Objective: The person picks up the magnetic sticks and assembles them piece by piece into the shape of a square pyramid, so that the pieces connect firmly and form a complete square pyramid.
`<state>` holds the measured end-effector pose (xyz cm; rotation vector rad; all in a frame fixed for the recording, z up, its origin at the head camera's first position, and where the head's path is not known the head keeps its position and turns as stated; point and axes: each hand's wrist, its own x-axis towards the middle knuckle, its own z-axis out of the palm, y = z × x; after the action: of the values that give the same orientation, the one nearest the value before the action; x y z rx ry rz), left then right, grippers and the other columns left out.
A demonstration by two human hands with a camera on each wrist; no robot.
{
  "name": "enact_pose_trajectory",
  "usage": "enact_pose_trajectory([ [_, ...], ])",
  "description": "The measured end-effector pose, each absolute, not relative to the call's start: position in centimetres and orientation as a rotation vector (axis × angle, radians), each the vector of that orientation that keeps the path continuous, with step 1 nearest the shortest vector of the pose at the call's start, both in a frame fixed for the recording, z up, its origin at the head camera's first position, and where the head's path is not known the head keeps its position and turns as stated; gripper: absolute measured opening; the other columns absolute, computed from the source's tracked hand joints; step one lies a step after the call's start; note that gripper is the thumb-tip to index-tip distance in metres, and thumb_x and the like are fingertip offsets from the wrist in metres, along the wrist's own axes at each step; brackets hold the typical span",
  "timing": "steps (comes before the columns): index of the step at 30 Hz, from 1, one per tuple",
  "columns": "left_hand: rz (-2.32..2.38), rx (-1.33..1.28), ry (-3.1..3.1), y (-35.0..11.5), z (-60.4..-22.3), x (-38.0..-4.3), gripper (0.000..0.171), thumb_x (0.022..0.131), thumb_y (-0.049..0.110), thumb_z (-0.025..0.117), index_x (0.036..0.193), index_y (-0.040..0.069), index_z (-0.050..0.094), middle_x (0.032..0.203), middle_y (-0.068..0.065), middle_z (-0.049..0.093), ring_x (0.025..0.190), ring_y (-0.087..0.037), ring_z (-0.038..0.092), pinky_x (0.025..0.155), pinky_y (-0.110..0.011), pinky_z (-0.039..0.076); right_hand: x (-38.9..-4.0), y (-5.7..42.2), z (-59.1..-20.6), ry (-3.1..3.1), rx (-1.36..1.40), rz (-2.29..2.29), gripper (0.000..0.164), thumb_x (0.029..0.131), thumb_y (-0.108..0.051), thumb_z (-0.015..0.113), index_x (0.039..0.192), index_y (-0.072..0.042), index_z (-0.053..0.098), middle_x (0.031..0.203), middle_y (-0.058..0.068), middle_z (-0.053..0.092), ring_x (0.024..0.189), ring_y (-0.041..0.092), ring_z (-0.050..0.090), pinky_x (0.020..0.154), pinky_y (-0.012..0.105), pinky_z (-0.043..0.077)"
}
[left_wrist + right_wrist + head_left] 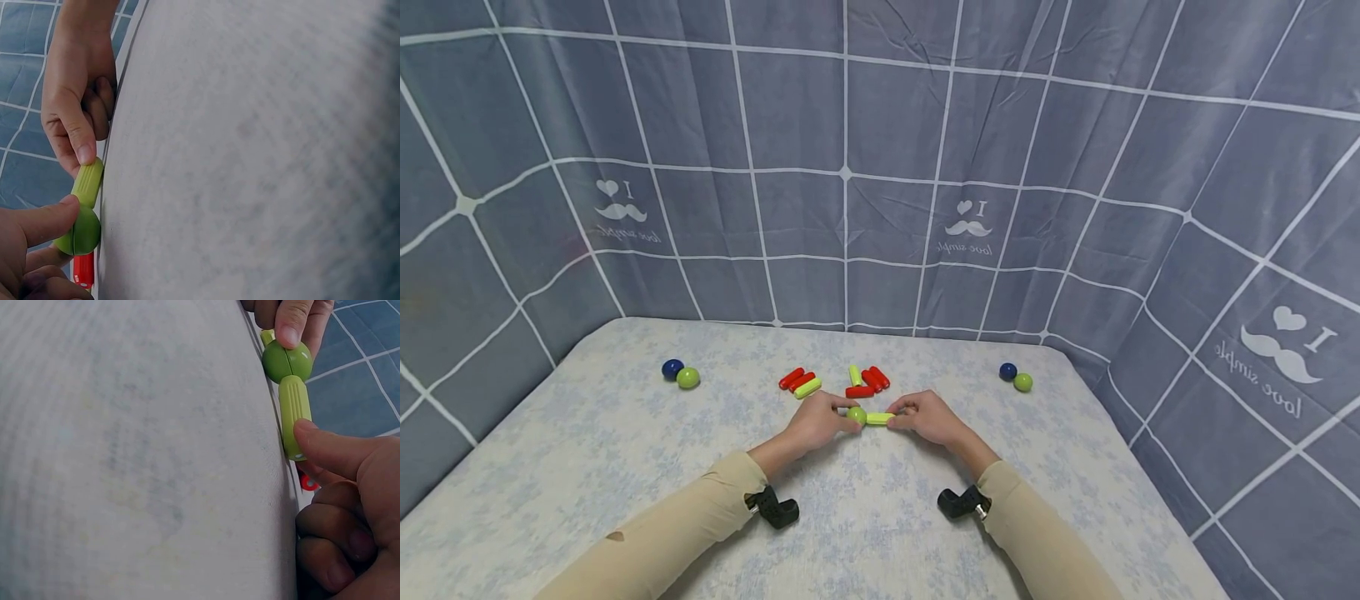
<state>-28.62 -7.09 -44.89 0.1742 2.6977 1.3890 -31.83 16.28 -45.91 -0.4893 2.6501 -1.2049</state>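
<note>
Between thumb and fingers my left hand pinches a green ball. My right hand pinches the right end of a ridged yellow-green rod. In the right wrist view the rod's other end meets the ball. Both pieces are at the tabletop just in front of a loose group: a red rod lying crosswise, a yellow-green rod and two red rods. The fingertips behind the ball are partly hidden in the left wrist view.
Left of that group lie two red rods and a yellow-green rod. A blue ball and green ball sit far left; another blue ball and green ball sit far right. A grey curtain borders the table.
</note>
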Motion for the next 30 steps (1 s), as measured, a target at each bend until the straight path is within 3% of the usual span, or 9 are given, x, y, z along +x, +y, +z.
enact_pose_trajectory([
  [7,1.385,0.198,2.704,-7.27,-45.07,-28.60,0.040,0.080,0.023,0.086,0.117,0.013,0.077,0.086,-0.004,0.063,0.072,-0.017,0.044,0.059,-0.028,0.034,-31.76,16.18,-45.75,2.636,-0.484,-1.221,0.016,0.088,-0.025,0.078,0.100,-0.015,0.079,0.064,-0.003,0.048,0.068,0.015,0.037,0.069,0.030,0.035],
  [18,1.394,0.229,2.706,-7.49,-45.30,-28.63,0.038,0.080,0.022,0.086,0.116,0.015,0.078,0.083,-0.003,0.059,0.069,-0.016,0.041,0.058,-0.028,0.032,-31.50,16.65,-45.52,2.591,-0.483,-1.241,0.021,0.089,-0.026,0.077,0.105,-0.014,0.078,0.059,-0.005,0.037,0.055,0.012,0.032,0.055,0.025,0.029],
  [30,1.426,0.236,2.676,-7.64,-45.26,-28.42,0.038,0.080,0.021,0.086,0.117,0.014,0.077,0.078,-0.003,0.058,0.066,-0.015,0.041,0.057,-0.028,0.031,-31.20,16.66,-45.11,2.568,-0.483,-1.252,0.021,0.088,-0.024,0.077,0.106,-0.013,0.078,0.058,-0.004,0.038,0.055,0.013,0.032,0.057,0.026,0.030],
])
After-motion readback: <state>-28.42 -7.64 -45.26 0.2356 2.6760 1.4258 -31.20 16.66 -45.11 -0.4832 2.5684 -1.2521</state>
